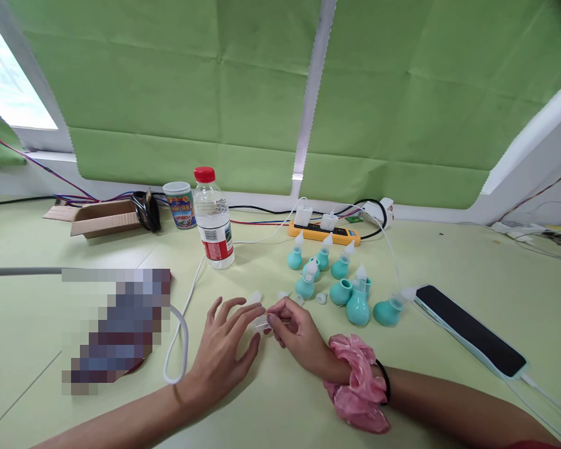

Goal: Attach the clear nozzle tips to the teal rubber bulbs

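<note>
A small clear plastic tube (pixel 260 323) lies between the thumb and index finger of my left hand (pixel 222 349); that hand's other fingers are stretched out. My right hand (pixel 302 333) pinches at the tube's right end, where its fingertips hide part of it. Just beyond my hands are small translucent pieces (pixel 321 299). Several teal rubber bulbs with clear nozzles, like nasal aspirators, stand to the right, among them a large one (pixel 358 308). One bulb (pixel 388 312) lies tilted, its nozzle pointing right. Another bulb (pixel 341 292) shows an open neck without a nozzle.
A water bottle (pixel 214 224) with a red cap stands behind my left hand, beside a patterned cup (pixel 179 206) and an open cardboard box (pixel 105 218). A yellow power strip (pixel 325 233) with plugs lies at the back. At right lies a phone (pixel 470 330); a white cable (pixel 185 343) loops at left.
</note>
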A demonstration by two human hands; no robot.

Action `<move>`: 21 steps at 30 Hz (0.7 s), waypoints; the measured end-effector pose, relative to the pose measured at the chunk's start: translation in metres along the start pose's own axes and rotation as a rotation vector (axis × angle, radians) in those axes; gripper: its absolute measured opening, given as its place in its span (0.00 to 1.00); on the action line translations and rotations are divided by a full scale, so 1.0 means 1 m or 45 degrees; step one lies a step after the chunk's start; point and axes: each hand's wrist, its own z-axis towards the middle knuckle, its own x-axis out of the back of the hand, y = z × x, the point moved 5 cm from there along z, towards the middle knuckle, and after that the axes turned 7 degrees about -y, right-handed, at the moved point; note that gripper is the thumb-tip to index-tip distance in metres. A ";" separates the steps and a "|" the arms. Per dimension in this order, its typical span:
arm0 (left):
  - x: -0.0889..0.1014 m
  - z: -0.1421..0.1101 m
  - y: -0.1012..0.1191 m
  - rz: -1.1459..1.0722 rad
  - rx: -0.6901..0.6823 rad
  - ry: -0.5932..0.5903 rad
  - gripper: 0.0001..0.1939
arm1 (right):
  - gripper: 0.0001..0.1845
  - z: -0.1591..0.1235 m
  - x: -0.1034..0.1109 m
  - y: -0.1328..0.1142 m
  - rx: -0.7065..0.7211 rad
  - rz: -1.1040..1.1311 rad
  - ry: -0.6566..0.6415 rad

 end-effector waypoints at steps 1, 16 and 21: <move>-0.001 0.000 -0.002 -0.010 0.031 -0.003 0.19 | 0.11 0.000 0.000 0.000 0.003 -0.005 0.001; 0.002 0.005 -0.001 0.126 0.045 -0.035 0.15 | 0.11 -0.002 0.001 -0.008 0.020 -0.104 0.003; 0.002 0.004 -0.001 0.186 -0.015 0.019 0.14 | 0.10 -0.002 0.002 -0.005 0.027 -0.126 0.009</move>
